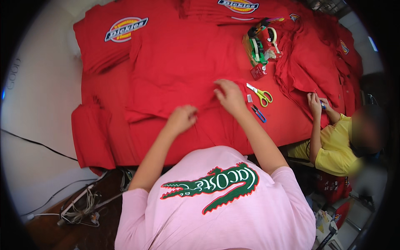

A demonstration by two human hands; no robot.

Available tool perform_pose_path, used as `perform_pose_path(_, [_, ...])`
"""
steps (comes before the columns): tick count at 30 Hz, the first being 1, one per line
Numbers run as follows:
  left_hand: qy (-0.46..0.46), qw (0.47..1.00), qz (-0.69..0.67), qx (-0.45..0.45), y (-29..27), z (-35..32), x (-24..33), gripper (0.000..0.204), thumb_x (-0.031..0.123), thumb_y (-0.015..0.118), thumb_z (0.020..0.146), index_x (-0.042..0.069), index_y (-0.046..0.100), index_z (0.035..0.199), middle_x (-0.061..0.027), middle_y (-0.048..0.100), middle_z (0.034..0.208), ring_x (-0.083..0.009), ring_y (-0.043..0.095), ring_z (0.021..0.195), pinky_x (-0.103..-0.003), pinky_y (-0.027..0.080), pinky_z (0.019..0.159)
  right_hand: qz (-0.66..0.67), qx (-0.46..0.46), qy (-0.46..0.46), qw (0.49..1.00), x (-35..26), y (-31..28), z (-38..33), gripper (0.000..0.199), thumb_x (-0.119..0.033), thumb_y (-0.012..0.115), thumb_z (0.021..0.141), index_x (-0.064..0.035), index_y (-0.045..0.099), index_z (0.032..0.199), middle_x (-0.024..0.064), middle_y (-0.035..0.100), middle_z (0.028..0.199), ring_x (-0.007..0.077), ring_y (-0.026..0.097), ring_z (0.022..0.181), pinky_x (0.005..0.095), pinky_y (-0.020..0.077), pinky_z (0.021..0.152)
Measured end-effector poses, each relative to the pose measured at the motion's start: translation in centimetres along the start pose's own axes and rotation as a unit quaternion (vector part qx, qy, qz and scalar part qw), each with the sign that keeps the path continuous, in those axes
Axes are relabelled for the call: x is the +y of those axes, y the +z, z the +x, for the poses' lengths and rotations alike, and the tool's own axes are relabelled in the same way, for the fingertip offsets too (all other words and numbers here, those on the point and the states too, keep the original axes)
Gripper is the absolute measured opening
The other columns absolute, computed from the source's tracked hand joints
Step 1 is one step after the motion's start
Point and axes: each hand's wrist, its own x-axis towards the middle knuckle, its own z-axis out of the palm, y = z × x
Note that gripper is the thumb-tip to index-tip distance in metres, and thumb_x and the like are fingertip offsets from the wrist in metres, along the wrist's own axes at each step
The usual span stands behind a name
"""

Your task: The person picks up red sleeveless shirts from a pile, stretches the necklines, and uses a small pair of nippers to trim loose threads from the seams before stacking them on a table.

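Note:
A red garment lies spread flat on a table covered in red cloth. My left hand is closed on the garment's lower edge near the front of the table. A little to its right, my right hand pinches the same fabric, fingers bunched on a fold. Both forearms reach in from the lower edge over my pink shirt. Yellow-handled scissors lie just right of my right hand, with a small blue thread snip below them.
Folded red garments with oval badges are stacked at the back left and back. Tape rolls and small tools sit at the back right. A person in yellow handles red fabric at the right. Cables lie on the floor.

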Motion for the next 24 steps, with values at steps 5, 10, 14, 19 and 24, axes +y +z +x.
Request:
perform_pose_path(5, [-0.08,0.978,-0.125,-0.148,1.9,-5.5,3.1,0.048,0.013,0.079,0.083,0.009,0.067,0.13,-0.0123,0.069,0.086,-0.0217,0.069,0.079,-0.035,0.056,0.077,-0.188,-0.213,-0.058,0.957,-1.9,4.9,2.3,0.062,-0.033,0.078,0.084,-0.009,0.058,0.137,0.0197,0.067,0.129,0.0342,0.053,0.134,0.0531,0.0378,0.114])
perform_pose_path(10, [-0.044,0.978,-0.107,0.171,0.4,-4.7,3.9,0.062,0.018,0.079,0.086,0.004,0.056,0.142,-0.0185,0.058,0.139,-0.0329,0.057,0.128,-0.044,0.047,0.105,-0.09,-0.251,0.063,0.962,-3.8,4.2,4.1,0.028,-0.023,0.068,0.089,-0.0028,0.068,0.109,0.0216,0.071,0.111,0.0401,0.07,0.1,0.052,0.0549,0.089])
perform_pose_path(14, [-0.078,0.931,0.018,0.356,-4.8,-0.4,5.3,0.074,0.012,0.079,0.081,0.008,0.048,0.149,-0.0188,0.056,0.141,-0.0351,0.049,0.137,-0.049,0.034,0.117,0.084,-0.194,0.078,0.974,-12.7,-0.7,5.9,0.02,-0.019,0.06,0.1,0.0002,0.062,0.105,0.0224,0.067,0.111,0.0354,0.07,0.101,0.0479,0.0546,0.082])
perform_pose_path(19, [-0.112,0.911,0.126,0.375,-10.5,0.6,3.3,0.041,0.004,0.067,0.083,0.01,0.069,0.124,-0.0156,0.064,0.12,-0.0339,0.057,0.121,-0.045,0.039,0.11,0.636,-0.214,0.056,0.739,-19.4,-11.7,5.6,0.016,-0.014,0.061,0.105,-0.002,0.063,0.115,-0.0035,0.063,0.105,0.0053,0.059,0.097,0.0266,0.0495,0.084])
perform_pose_path(24, [-0.167,0.929,-0.123,0.306,-11.1,1.1,5.5,0.035,0.014,0.062,0.095,0.004,0.067,0.128,-0.0126,0.07,0.115,-0.0306,0.064,0.111,-0.041,0.047,0.103,0.503,-0.035,0.03,0.863,-16.6,-18.2,5.6,0.067,-0.007,0.085,0.081,-0.0021,0.05,0.138,0.0058,0.061,0.126,0.0146,0.059,0.119,0.0325,0.0486,0.104])
